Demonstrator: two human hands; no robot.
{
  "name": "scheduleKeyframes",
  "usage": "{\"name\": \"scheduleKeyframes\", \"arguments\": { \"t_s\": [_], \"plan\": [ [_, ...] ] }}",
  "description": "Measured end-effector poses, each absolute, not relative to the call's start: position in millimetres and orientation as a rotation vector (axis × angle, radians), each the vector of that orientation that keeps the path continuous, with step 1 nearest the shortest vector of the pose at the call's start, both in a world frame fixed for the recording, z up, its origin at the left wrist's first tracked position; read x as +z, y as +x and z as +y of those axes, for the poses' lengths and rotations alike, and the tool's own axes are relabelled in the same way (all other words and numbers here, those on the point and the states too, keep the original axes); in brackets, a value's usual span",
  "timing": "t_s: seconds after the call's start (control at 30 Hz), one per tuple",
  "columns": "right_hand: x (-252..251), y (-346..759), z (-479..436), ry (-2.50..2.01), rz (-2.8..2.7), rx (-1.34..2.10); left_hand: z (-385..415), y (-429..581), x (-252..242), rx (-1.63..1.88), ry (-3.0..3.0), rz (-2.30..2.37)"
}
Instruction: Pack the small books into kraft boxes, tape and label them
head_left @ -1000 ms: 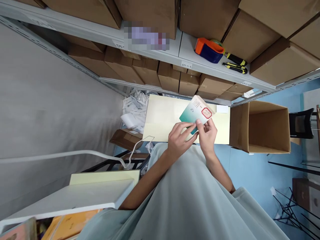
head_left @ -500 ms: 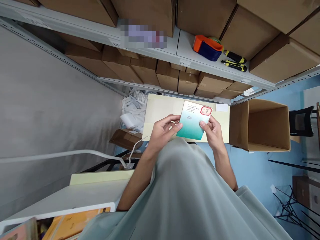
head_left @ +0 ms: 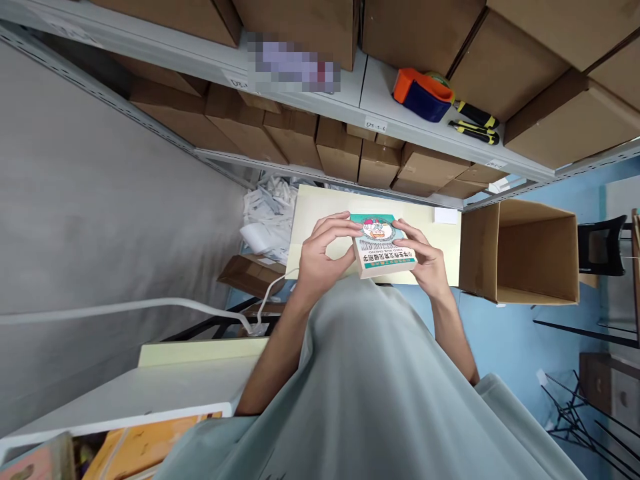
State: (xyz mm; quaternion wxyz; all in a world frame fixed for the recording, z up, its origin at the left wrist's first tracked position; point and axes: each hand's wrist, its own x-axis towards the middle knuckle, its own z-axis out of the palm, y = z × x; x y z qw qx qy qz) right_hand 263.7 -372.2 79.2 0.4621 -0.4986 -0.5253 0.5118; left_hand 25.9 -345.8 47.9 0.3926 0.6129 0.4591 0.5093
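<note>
A small thick book [head_left: 381, 247] with a teal and white cover is held between both hands above the pale table [head_left: 320, 207]. Its cover shows a round picture and printing that reads upside down from here. My left hand [head_left: 327, 250] grips the left side, fingers over the top and thumb by the near corner. On the right side, my right hand [head_left: 424, 257] has its fingers laid on the cover; its thumb is hidden beneath. The book's white page edge faces me, and it tilts slightly.
An open cardboard box [head_left: 537, 253] stands right of the table. Ahead, a metal shelf [head_left: 310, 100] holds cartons, an orange and blue tape dispenser [head_left: 423, 95] and yellow-black utility knives [head_left: 475, 123]. White crumpled paper [head_left: 267, 213] lies at the left. A white cable [head_left: 150, 305] runs at left.
The book has been turned over: the green-white side with a red-bordered label faced up before, and now the illustrated cover does. Both hands have shifted their fingers onto the cover.
</note>
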Motion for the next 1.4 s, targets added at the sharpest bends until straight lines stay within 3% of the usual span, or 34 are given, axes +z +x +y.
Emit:
{"name": "scheduleKeyframes", "arguments": {
  "t_s": [0.3,0.53,0.77,0.9,1.1,1.23,1.4],
  "plan": [
    [12.4,215.1,-362.2,-1.615,-0.963,1.036,-361.5,44.2,1.8,1.174,1.046,1.409],
    [-23.4,135.1,-357.2,-1.626,-0.839,1.255,-362.3,25.7,-53.8,1.162,1.466,1.634],
    [-120.5,108.6,-277.5,-1.681,-0.818,1.212,-324.9,-6.8,-107.6,1.03,1.682,1.506],
    [-187.3,96.9,-212.5,-1.72,-0.822,1.237,-291.3,-38.2,-162.8,1.064,1.476,1.8],
    [-254.2,55.8,-153.0,-1.758,-0.825,1.455,-283.5,-80.3,-250.7,0.567,1.43,1.907],
    [-273.7,38.7,-149.7,-1.815,-0.806,1.509,-310.7,-82.9,-262.0,0.233,1.614,1.784],
    [-285.9,41.9,-159.5,-1.884,-0.934,1.429,-348.4,-81.3,-260.9,0.146,1.659,1.747]
  ]
}}
